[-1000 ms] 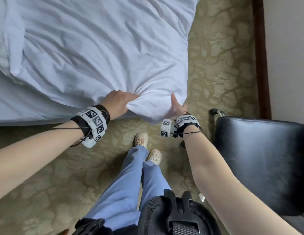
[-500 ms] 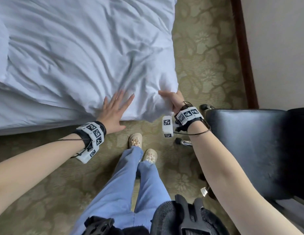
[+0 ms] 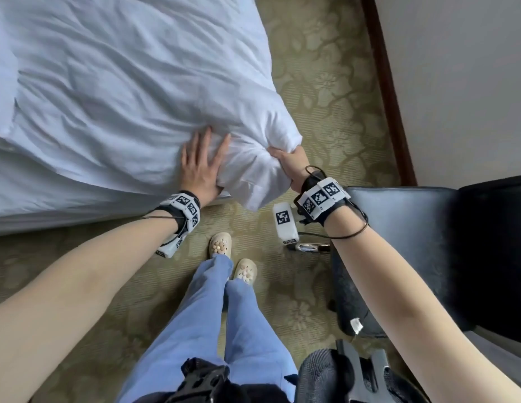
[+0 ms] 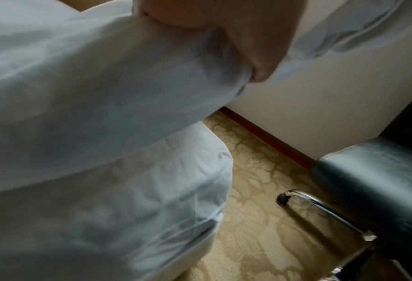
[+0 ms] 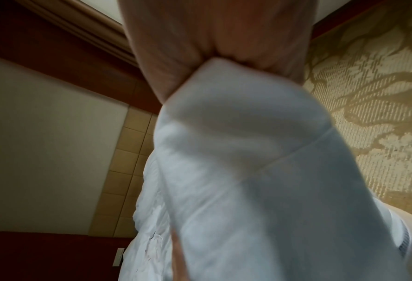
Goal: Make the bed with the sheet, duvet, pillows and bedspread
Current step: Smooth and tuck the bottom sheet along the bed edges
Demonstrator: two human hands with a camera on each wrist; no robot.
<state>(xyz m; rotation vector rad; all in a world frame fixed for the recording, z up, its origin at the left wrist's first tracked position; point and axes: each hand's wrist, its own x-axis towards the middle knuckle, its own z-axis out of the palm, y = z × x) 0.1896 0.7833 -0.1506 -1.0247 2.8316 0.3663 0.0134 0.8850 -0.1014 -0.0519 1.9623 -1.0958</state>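
Since half a second back: right hand (image 3: 287, 162) has bunched more of the duvet (image 3: 131, 91) corner into its fist and drawn it toward the person; left hand (image 3: 199, 167) has slid further onto the cloth, fingers spread
Duvet position: lies rumpled across the bed (image 3: 26, 210), its near right corner hanging past the bed's near edge over the carpet (image 3: 326, 82)
Right grip: fingers curled tight round the gathered corner; the right wrist view shows the wad of white cloth (image 5: 243, 152) coming straight out of the fist
Left grip: flat and spread, pressing the duvet just left of the bunched corner, holding nothing; the thumb (image 4: 255, 57) rests against the cloth
Deciding relation: the bulk of the duvet runs up and left from the gripped corner, away from the person, so the corner is the nearest part and the right hand is the one on it
Nearby: black chair (image 3: 428, 242) close beside the right forearm
Likely step: squaring this corner to the bed's near right corner, I judge
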